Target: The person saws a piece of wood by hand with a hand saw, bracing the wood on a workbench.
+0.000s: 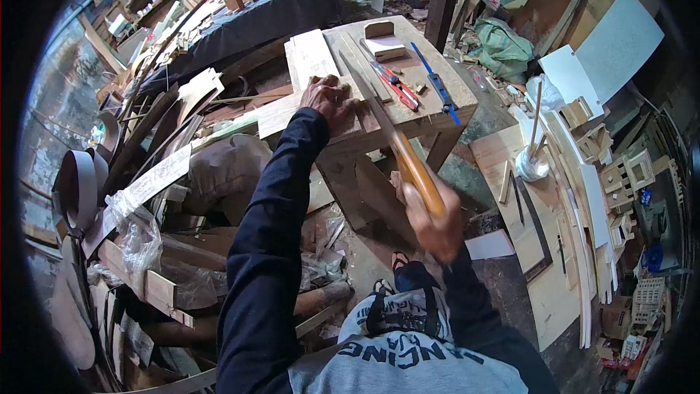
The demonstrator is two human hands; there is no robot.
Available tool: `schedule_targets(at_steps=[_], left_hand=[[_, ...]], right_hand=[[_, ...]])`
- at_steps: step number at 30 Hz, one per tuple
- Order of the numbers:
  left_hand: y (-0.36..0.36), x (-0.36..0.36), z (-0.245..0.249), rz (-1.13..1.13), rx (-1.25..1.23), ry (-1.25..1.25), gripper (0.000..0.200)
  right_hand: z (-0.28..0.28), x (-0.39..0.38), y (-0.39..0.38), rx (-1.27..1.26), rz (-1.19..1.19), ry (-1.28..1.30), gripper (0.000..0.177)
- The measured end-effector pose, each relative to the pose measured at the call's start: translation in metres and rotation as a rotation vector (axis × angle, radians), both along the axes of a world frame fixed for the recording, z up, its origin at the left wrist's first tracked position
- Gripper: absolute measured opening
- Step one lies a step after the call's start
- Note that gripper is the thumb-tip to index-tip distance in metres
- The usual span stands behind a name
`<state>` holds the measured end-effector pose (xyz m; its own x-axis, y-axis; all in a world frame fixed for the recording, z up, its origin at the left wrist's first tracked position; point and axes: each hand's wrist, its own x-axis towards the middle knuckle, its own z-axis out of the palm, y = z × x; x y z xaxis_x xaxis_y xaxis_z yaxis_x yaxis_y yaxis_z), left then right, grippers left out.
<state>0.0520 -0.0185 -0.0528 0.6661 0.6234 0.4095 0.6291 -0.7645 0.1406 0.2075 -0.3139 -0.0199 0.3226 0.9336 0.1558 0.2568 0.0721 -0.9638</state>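
Observation:
My right hand (432, 220) is wrapped around the orange-brown wooden handle of a handsaw (380, 113). The blade points up and away across the near part of the wooden workbench (456, 91), close beside my left hand. Bent fingers of my left hand (326, 100) press a pale wooden board (281, 118) against the bench top; part of the board is hidden under the hand. Another pale board (310, 57) lies just beyond that hand. Right of the blade are a red-handled tool (401, 90), a long blue tool (435, 84) and a small wooden piece with raised ends (383, 40).
Scrap wood and clear plastic wrap (138, 237) are piled on the left. Behind stands a dark-covered table (270, 11) with wood offcuts. On the right, a low plywood sheet (539, 299) bears long strips and a white container (531, 166) with sticks.

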Motion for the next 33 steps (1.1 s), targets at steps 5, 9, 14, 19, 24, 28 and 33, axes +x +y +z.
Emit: schedule_targets(at_steps=[5,9,14,19,24,28,33], left_hand=[[-0.005,-0.001,0.001,-0.013,-0.021,-0.038,0.044],[-0.007,0.000,0.004,-0.004,-0.049,-0.012,0.040],[-0.005,0.001,-0.001,-0.022,0.030,-0.093,0.039],[-0.009,0.000,0.005,-0.018,0.046,-0.026,0.038],[0.000,0.001,-0.005,-0.017,0.054,-0.007,0.037],[-0.004,0.000,-0.001,-0.010,0.076,-0.015,0.037],[0.003,0.002,-0.006,0.000,0.064,0.026,0.038]], right_hand=[[-0.004,0.000,-0.017,0.109,-0.035,-0.069,0.047],[-0.004,-0.006,0.065,0.141,-0.042,-0.156,0.041],[-0.005,0.001,0.000,0.058,-0.013,-0.083,0.046],[0.008,-0.002,-0.016,0.086,-0.036,-0.081,0.045],[-0.005,-0.005,0.057,0.085,-0.022,-0.130,0.045],[0.003,-0.002,-0.011,0.108,-0.051,-0.113,0.044],[0.007,-0.004,-0.018,0.088,-0.067,-0.091,0.043]])
